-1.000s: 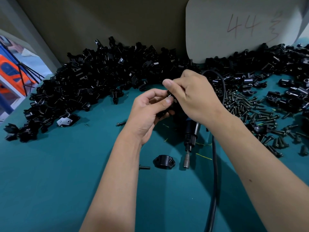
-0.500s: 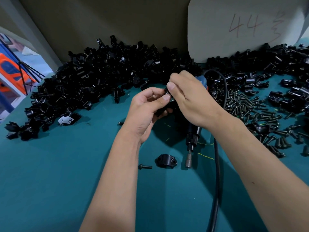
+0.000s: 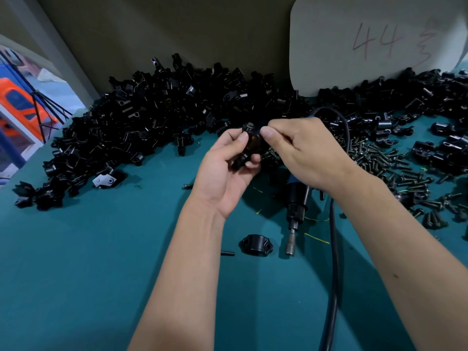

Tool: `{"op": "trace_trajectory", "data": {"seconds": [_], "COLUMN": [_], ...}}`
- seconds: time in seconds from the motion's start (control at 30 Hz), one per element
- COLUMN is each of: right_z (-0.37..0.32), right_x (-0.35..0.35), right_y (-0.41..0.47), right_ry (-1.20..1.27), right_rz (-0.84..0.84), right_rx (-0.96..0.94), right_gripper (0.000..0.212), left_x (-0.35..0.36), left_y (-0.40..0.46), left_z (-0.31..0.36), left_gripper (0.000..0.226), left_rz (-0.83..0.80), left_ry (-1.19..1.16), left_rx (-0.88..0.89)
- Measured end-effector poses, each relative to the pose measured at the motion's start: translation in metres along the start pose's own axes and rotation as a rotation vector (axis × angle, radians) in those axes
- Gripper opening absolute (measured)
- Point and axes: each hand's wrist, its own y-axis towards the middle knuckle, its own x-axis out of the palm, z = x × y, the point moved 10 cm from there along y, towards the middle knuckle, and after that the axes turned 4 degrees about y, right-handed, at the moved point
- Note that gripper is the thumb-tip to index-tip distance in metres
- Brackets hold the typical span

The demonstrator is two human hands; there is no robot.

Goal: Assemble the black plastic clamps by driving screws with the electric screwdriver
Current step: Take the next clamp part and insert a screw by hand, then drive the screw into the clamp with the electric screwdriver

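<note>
A teal surface [image 3: 88,262] fills most of the frame, backed by a dull olive wall. A long heap of black clamp parts [image 3: 157,117] is banked across the upper middle, from the far left edge to the right edge. A pale board [image 3: 367,41] marked "44" in red is propped at the upper right, with its lower edge behind the heap. Two bare forearms are seen rising from the bottom edge toward the centre. A black cable [image 3: 334,262] is laid from the bottom edge up the right of centre, looping behind the right hand. A spread of dark screws [image 3: 395,171] is scattered at the right, beside the right wrist.

The left hand [image 3: 225,171] is curled round a black clamp piece [image 3: 250,145] held just above centre, thumb on its upper part and fingers wrapped beneath. The right hand [image 3: 306,150] is closed to a pinch at the top of the same piece, thumb and forefinger pressed together; what is pinched is too small to be made out.

The electric screwdriver [image 3: 296,206] is laid on the surface below the right hand, bit end pointed toward the bottom of the frame. A single clamp half [image 3: 255,244] is set just left of the bit, with one loose screw [image 3: 228,253] just beside it on its left.
</note>
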Motion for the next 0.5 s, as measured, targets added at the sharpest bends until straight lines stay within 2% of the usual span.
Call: {"op": "trace_trajectory", "data": {"seconds": [0.13,0.27,0.33,0.43,0.5], "right_z": [-0.001,0.002,0.004,0.009,0.017], "right_x": [-0.004,0.0,0.003,-0.01,-0.026], "right_y": [0.0,-0.004,-0.006,-0.008,-0.009], "right_ry": [-0.059,-0.167,-0.122,-0.066,-0.249], "right_rz": [0.04,0.018,0.017,0.161,0.281], "right_rx": [0.027,0.099,0.141,0.204,0.277], "right_gripper": [0.066,0.07,0.071,0.072,0.061], "left_x": [0.005,0.005,0.006,0.007,0.005], "left_y": [0.0,0.004,0.004,0.003,0.003], "left_z": [-0.002,-0.005,-0.007,-0.007,-0.011], "left_gripper": [0.01,0.028,0.022,0.021,0.028], "left_rz": [-0.004,0.048,0.047,0.053,0.062], "left_ry": [-0.024,0.166,0.164,0.037,-0.047], "left_rx": [0.001,0.022,0.018,-0.002,-0.047]}}
